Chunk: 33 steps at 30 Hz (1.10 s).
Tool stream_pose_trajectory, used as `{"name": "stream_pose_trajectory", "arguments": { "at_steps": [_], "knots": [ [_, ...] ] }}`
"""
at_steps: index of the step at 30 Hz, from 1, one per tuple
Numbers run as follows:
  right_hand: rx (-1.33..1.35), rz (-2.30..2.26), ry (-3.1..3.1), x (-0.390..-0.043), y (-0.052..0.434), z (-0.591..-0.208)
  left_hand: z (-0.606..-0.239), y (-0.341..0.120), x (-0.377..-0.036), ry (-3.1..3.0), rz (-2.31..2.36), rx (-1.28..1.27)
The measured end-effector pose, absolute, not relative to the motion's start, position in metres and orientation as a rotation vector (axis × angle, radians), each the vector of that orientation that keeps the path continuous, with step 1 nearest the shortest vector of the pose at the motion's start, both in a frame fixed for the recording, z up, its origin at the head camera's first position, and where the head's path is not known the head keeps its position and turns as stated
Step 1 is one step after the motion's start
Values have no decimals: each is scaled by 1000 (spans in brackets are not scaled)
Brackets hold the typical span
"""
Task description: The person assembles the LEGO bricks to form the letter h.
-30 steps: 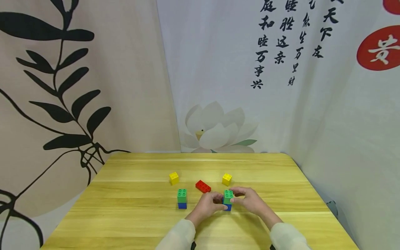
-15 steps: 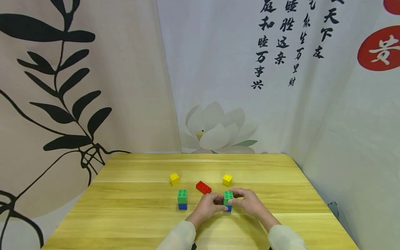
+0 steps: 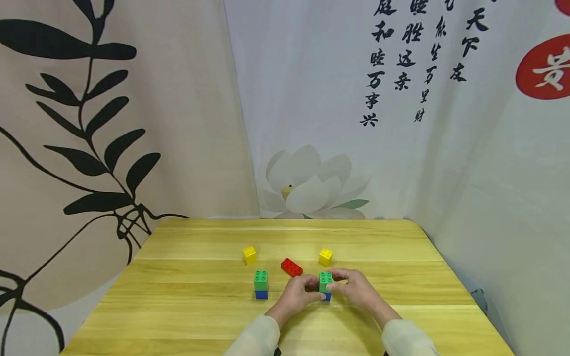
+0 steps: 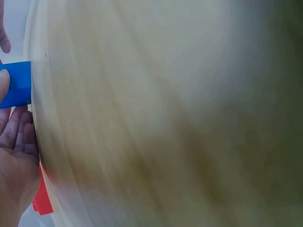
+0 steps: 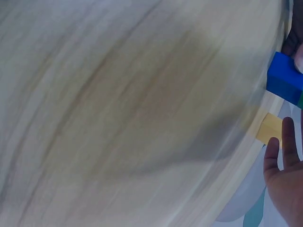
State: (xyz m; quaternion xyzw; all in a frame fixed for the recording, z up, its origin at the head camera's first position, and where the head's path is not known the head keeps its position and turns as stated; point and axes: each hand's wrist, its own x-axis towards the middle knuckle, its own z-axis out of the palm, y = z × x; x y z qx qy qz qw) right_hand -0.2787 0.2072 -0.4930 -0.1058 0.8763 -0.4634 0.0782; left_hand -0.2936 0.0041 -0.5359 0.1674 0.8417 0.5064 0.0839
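Between left hand [image 3: 297, 293] and right hand [image 3: 356, 289] stands green-blue block stack [image 3: 325, 286], gripped.

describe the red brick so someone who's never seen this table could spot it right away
On the wooden table, look just beyond the two hands, between the two yellow cubes. The red brick lies flat and slanted there, the only red, long, low piece.

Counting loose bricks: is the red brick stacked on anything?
No, the red brick lies flat on the table, apart from the others.

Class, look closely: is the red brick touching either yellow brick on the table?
Apart. The head view shows bare tabletop between the red brick and each yellow brick.
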Motion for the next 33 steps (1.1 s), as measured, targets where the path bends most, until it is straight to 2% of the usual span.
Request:
{"name": "stream_pose_trajectory", "arguments": {
  "at_steps": [33],
  "knots": [
    [-156, -1522, 2658, -269, 191, -497, -524, -4, -286, 2634, 1336, 536]
  ]
}}
